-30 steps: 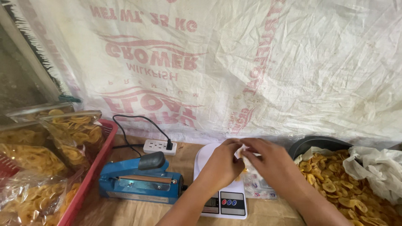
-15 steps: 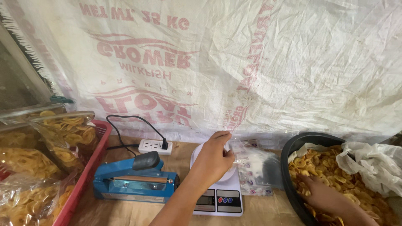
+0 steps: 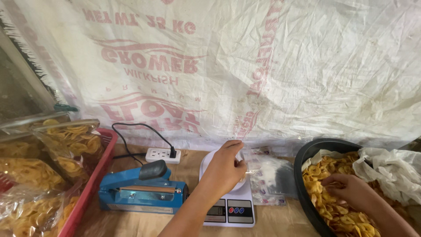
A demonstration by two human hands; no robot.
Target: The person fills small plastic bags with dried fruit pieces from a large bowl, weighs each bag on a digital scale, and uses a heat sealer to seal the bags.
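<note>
Left hand pinches a thin clear bag open over the scale; right hand closes on brittle chips in the right-side basin. The limp, slippery bag is likely best held by its rim.

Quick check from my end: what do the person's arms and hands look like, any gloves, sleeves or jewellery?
Both hands are bare: no gloves on the left hand or right hand. No rings, watch or bracelets show. The forearms are uncovered as far as the frame reaches; no sleeve is in view.
</note>
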